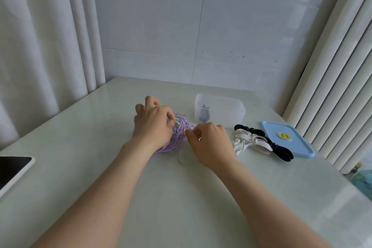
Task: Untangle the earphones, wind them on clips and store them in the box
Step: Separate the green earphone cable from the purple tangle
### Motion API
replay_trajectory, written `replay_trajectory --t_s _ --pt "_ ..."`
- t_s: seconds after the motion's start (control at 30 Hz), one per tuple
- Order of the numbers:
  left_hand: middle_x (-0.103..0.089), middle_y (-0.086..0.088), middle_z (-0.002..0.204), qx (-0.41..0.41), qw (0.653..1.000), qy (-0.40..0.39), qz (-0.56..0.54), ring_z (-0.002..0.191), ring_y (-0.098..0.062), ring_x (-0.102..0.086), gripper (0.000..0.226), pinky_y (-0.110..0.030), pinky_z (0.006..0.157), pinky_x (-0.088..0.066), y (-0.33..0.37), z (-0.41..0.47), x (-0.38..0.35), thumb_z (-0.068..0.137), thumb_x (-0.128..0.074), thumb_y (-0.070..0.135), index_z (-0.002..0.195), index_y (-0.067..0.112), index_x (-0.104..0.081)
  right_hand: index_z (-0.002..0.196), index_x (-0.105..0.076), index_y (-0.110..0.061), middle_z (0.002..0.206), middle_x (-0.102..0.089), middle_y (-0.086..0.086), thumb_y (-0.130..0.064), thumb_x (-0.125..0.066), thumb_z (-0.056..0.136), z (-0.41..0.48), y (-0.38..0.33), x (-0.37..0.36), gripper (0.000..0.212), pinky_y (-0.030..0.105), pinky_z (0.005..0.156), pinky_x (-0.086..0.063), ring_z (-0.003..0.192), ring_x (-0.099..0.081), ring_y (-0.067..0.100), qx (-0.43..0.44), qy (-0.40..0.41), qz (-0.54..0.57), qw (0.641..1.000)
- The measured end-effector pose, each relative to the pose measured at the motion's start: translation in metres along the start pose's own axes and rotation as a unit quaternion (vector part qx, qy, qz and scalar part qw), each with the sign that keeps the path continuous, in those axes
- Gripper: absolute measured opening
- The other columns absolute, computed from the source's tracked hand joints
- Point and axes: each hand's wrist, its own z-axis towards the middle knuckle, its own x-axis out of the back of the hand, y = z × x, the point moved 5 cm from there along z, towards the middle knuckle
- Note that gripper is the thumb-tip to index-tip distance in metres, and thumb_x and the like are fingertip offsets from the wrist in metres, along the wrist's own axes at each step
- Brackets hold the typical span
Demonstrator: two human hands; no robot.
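A tangle of purple earphone cords [179, 129] lies on the pale table, between my hands. My left hand [154, 123] rests on the left side of the tangle, its fingers closed on the cords and a pale earpiece. My right hand [209, 143] pinches a strand at the tangle's right edge. The clear plastic box [220, 111] stands open just behind, with a dark wound item inside. White clips [248, 141] and black clips [280, 152] lie in a pile to the right of my right hand.
The box's blue lid [286, 138] lies flat at the right, past the clips. A tablet with a dark screen [12, 173] sits at the table's left edge. A small clear round disc [184, 158] lies by my right wrist. Curtains hang on both sides.
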Motion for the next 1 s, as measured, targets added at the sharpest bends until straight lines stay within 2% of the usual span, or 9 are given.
replay_trajectory --t_s 0.1,0.2,0.37,0.47,0.57,0.67,0.73,0.9,1.0 --pt "-0.037 -0.006 0.129 -0.005 0.998 0.034 -0.043 0.118 -0.033 -0.041 0.006 -0.038 0.097 -0.040 -0.002 0.004 -0.001 0.096 -0.068 0.022 0.099 0.025 -0.072 0.091 -0.077 -0.021 0.088 -0.075 -0.001 -0.028 -0.064 0.090 0.001 0.001 0.001 0.015 0.038 0.080 -0.056 0.094 -0.065 0.027 -0.012 -0.008 0.020 1.000" --pt "-0.038 -0.001 0.115 -0.014 0.993 0.051 -0.106 0.106 -0.018 -0.034 0.008 -0.031 0.101 -0.032 0.002 0.003 0.005 0.099 -0.064 0.014 0.102 0.017 -0.071 0.107 -0.077 -0.022 0.093 -0.076 -0.001 -0.018 -0.062 0.086 0.002 0.005 0.001 0.026 0.036 0.084 -0.054 0.101 -0.063 0.027 -0.024 -0.026 0.036 0.999" --pt "-0.072 0.011 0.092 0.024 0.961 0.108 -0.255 0.091 -0.017 -0.066 0.009 -0.026 0.079 -0.042 0.000 0.009 0.014 0.104 -0.056 0.018 0.104 0.018 -0.064 0.082 -0.073 -0.017 0.080 -0.071 0.004 -0.023 -0.059 0.084 0.006 0.015 0.013 0.016 0.036 0.080 -0.042 0.089 -0.061 0.034 -0.062 0.024 0.005 0.998" --pt "-0.074 0.017 0.081 0.097 0.920 0.133 -0.354 0.095 -0.022 -0.071 0.013 -0.037 0.087 -0.053 -0.011 0.011 0.012 0.109 -0.040 0.022 0.108 0.020 -0.053 0.069 -0.065 -0.017 0.073 -0.067 -0.003 -0.033 -0.052 0.083 0.006 0.025 0.024 0.025 0.038 0.083 -0.038 0.089 -0.055 0.032 -0.095 0.067 0.053 0.992" --pt "-0.076 0.011 0.083 0.167 0.885 0.144 -0.410 0.087 -0.024 -0.070 0.014 -0.034 0.070 -0.050 -0.020 0.012 0.009 0.110 -0.032 0.022 0.104 0.022 -0.045 0.072 -0.068 -0.020 0.073 -0.070 -0.007 -0.032 -0.054 0.085 0.003 0.028 0.035 0.023 0.037 0.084 -0.045 0.087 -0.060 0.026 -0.098 0.105 0.134 0.981" --pt "-0.077 0.004 0.085 0.216 0.860 0.153 -0.436 0.084 -0.028 -0.069 0.016 -0.040 0.069 -0.051 -0.031 0.015 0.004 0.109 -0.030 0.025 0.099 0.026 -0.043 0.095 -0.066 -0.016 0.080 -0.077 -0.004 -0.016 -0.050 0.098 0.002 0.029 0.045 0.016 0.031 0.070 -0.047 0.074 -0.067 0.018 -0.120 0.129 0.320 0.931" --pt "-0.077 0.002 0.082 0.236 0.847 0.160 -0.448 0.082 -0.028 -0.070 0.014 -0.048 0.076 -0.058 -0.036 0.014 0.003 0.109 -0.030 0.026 0.104 0.022 -0.043 0.104 -0.056 -0.012 0.085 -0.080 0.002 -0.012 -0.041 0.106 0.004 0.030 0.045 0.015 0.035 0.075 -0.051 0.080 -0.073 0.024 -0.135 0.130 0.470 0.863" --pt "-0.075 -0.010 0.089 0.256 0.831 0.158 -0.468 0.059 -0.033 -0.072 0.015 -0.048 0.061 -0.064 -0.035 0.006 0.001 0.113 -0.024 0.028 0.111 0.017 -0.035 0.113 -0.046 -0.013 0.081 -0.078 0.016 -0.010 -0.028 0.110 0.001 0.030 0.052 0.018 0.036 0.071 -0.058 0.069 -0.076 0.028 -0.175 0.155 0.633 0.738" --pt "-0.069 -0.013 0.084 0.269 0.807 0.156 -0.502 0.047 -0.025 -0.067 0.016 -0.039 0.050 -0.060 -0.032 0.005 -0.004 0.114 -0.024 0.029 0.113 0.016 -0.034 0.116 -0.047 -0.016 0.070 -0.076 0.010 -0.013 -0.026 0.109 -0.003 0.039 0.055 0.023 0.032 0.065 -0.051 0.054 -0.067 0.020 -0.225 0.175 0.601 0.747"
